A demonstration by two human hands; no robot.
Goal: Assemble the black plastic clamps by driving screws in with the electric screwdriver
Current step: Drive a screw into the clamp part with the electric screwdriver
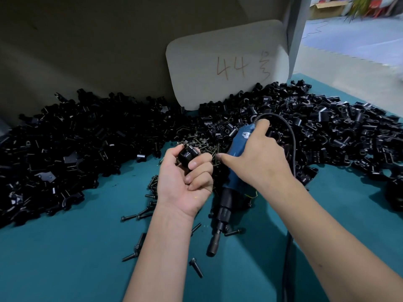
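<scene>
Clamp [187,156] pinched in the left hand [185,182], right hand [255,158] wrapped round the screwdriver [229,182], its tip pointing away. Nothing's being driven yet, and huge piles of loose parts [87,144] remain.

Clamp parts lie heaped on the tabletop [65,253], 1 heap [65,149] at the left and 1 heap [327,131] at the right. Between them, loose screws [196,267] lie scattered. A card [226,64] leans behind the heaps. The screwdriver [226,192] is right of the held clamp [187,154].
</scene>
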